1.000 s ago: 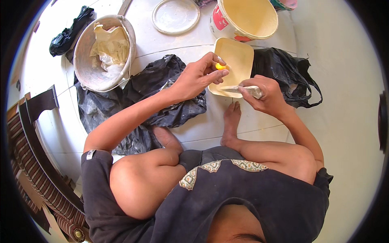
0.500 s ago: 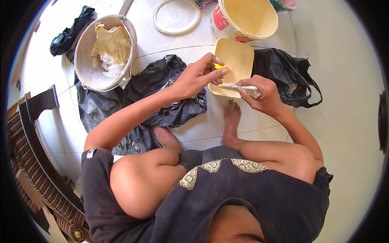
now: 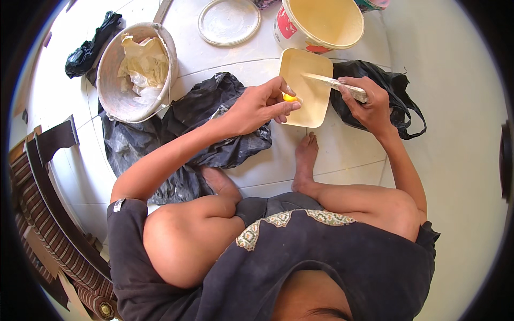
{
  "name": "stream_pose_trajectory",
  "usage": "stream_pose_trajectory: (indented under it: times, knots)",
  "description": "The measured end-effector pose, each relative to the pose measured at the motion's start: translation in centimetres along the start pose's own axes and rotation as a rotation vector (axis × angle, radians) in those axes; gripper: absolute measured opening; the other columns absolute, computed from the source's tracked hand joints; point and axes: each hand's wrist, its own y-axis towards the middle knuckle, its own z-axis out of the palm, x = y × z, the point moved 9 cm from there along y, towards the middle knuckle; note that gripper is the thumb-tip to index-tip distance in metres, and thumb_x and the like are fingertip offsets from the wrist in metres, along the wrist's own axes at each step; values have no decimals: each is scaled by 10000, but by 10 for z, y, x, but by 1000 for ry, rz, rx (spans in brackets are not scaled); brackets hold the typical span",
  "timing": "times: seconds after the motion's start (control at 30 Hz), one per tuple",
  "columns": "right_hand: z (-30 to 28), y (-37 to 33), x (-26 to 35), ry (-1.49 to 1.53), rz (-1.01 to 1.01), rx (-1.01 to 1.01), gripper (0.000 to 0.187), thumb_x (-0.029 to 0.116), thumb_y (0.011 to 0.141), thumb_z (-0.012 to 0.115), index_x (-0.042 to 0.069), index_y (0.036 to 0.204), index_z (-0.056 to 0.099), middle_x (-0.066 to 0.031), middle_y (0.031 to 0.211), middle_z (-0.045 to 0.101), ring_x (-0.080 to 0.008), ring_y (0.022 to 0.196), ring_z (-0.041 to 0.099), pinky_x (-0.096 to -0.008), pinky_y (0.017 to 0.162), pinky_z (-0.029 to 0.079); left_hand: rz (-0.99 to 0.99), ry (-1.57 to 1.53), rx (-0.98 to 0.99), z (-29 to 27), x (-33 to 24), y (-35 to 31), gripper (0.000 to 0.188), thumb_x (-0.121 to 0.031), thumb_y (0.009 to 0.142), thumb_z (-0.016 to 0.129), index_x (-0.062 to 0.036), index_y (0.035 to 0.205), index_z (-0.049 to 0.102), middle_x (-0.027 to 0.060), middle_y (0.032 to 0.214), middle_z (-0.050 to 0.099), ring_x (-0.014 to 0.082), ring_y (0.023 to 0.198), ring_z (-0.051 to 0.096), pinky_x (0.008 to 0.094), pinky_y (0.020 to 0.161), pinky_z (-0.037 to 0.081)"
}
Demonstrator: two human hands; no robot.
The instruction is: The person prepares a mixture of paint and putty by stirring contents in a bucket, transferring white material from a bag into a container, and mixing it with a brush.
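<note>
Over a cream rectangular tray (image 3: 292, 63) with rounded corners, my left hand (image 3: 262, 107) pinches a small bright yellow-orange piece (image 3: 289, 98) between thumb and fingers; its exact kind is too small to tell. My right hand (image 3: 369, 101) is wrapped round the pale, splattered handle of a putty knife (image 3: 349, 90). The knife's thin blade points left across the tray's inside, seen nearly edge-on. Both hands are apart from each other, one at each side of the tray.
Beyond the tray stands a white bucket (image 3: 292, 36) with pale yellow inside, beside a round lid (image 3: 229, 21). A stained bucket (image 3: 107, 75) holding crumpled plastic is at left. Black plastic bags (image 3: 193, 107) lie around. A striped wooden chair (image 3: 59, 241) stands at lower left.
My right hand has moved right and slightly forward, carrying the putty knife away from my left hand. The left hand with the yellow-orange piece has dropped slightly toward me.
</note>
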Motion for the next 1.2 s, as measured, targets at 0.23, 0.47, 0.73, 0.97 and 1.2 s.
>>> stream_pose_trajectory:
  times: [0.23,0.47,0.73,0.97,1.2]
  knots:
    - [6,-11,-12,81,122,158,162,109,831,748,28,967,712,-98,755,669,-199,614,589,-307,567,469,-39,72,62,11,8,-7,252,-218,986,606,-5,1089,520,76,943,660,83,775,619,261,725,533]
    - [-2,-3,-15,26,84,-2,134,111,834,743,28,934,713,-103,732,658,-204,584,581,-306,555,463,-53,135,63,11,10,-5,272,-225,978,620,0,1099,524,66,913,659,89,770,614,269,724,535]
    - [21,-3,3,176,49,121,142,111,828,753,29,934,709,-110,757,666,-213,605,598,-321,567,478,-30,227,64,12,7,-7,325,-267,957,649,1,1100,534,59,814,651,101,755,623,280,709,515]
    - [21,20,-1,57,-83,6,165,111,815,762,36,953,713,-122,835,691,-261,724,644,-343,637,516,-24,216,81,16,7,-7,326,-269,959,647,5,1091,529,65,811,650,105,740,626,280,702,515]
    - [-4,20,-13,-73,-30,-18,139,123,835,737,25,928,706,-112,814,688,-252,691,631,-348,632,514,-7,210,62,12,7,-11,313,-254,965,639,7,1092,526,65,815,648,101,740,624,280,703,517]
